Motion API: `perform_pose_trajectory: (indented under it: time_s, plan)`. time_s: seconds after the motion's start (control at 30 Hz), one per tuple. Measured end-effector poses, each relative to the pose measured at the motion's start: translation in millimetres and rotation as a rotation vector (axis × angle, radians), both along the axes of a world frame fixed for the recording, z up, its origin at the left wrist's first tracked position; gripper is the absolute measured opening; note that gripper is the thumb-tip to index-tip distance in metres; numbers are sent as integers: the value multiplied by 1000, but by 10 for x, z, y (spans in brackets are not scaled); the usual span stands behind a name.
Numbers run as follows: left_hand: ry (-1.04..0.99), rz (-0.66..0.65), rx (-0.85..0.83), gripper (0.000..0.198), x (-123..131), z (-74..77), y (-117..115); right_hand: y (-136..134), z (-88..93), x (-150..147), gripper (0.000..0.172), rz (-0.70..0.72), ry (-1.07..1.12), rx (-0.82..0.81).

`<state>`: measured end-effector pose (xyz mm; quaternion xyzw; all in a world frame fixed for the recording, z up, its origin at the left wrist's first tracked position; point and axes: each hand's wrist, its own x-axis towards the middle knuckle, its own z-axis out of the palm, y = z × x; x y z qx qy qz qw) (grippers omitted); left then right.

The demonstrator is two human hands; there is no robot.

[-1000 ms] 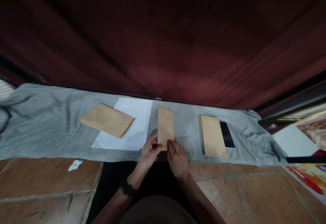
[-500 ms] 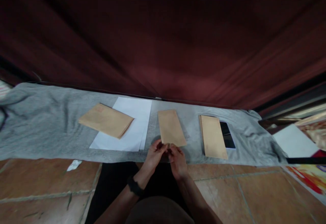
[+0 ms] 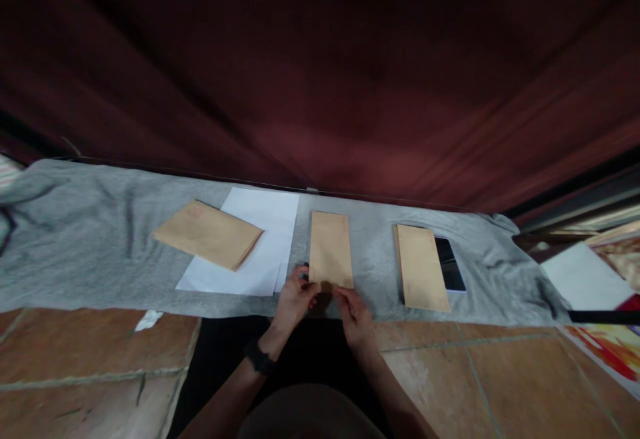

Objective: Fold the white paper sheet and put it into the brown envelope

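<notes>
A brown envelope [image 3: 329, 248] lies upright in the middle of the grey cloth [image 3: 90, 239]. My left hand [image 3: 294, 301] pinches its near left corner with curled fingers. At the envelope's near right corner, my right hand [image 3: 357, 316] has its fingertips on the edge. A black band sits on my left wrist.
To the left, another brown envelope [image 3: 207, 234] lies on white sheets of paper [image 3: 260, 242]. On the right, a stack of brown envelopes [image 3: 420, 267] partly covers a dark phone [image 3: 450, 264]. A dark red curtain hangs behind. Tiled floor lies in front, with a paper scrap [image 3: 147, 320].
The middle envelope has turned from a slanted position back to straight, and both hands have spread apart to its two near corners.
</notes>
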<state>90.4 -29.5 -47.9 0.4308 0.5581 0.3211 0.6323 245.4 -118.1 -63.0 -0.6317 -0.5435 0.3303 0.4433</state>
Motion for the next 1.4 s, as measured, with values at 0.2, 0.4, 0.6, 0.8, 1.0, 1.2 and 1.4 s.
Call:
perform_pose_trajectory:
  time_s: [0.2,0.4,0.6,0.8,1.0,1.2,1.4]
  plan:
    - [401,-97,187,37,-44,-15,-74,-10,23,70,56,218,-814,215]
    - [760,-298,877,32,30,46,64,-14,-44,75,62,259,-900,235]
    - [841,-522,1034,54,364,-102,766,-13,-33,73,59,255,-882,207]
    - [916,-621,1047,58,515,-200,1364,-3,4,53,58,261,-895,194]
    - [898,-737,1100,55,559,-222,1431,-7,27,58,57,262,-899,185]
    - [847,-842,1172,54,478,-229,1230,-1,-38,68,56,251,-853,214]
    - [800,-892,1258,52,343,-240,912,6,-120,117,50,246,-754,269]
